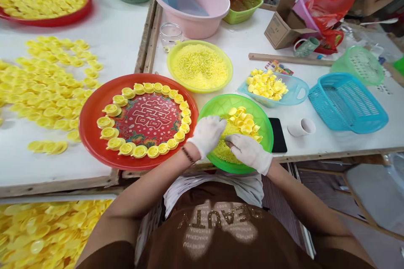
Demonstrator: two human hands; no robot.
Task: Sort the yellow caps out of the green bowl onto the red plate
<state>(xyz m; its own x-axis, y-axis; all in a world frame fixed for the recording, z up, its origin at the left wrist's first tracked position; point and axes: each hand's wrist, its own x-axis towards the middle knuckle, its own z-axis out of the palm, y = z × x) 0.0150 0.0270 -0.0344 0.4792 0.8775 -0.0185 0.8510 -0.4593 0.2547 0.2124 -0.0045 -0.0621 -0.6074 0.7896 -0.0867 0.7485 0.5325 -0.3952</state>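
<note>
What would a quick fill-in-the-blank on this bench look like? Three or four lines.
The left hand and right hand wear white ____.
Both hands are over a ____ plastic dish.
Yellow caps form a ____ on the red tray.
A white cup lies on its ____.

Missing words: gloves; green; ring; side.

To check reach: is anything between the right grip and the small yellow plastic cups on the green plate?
Nothing visible: the white-gloved right grip lies beside the yellow plastic cups on the round green plate.
</note>
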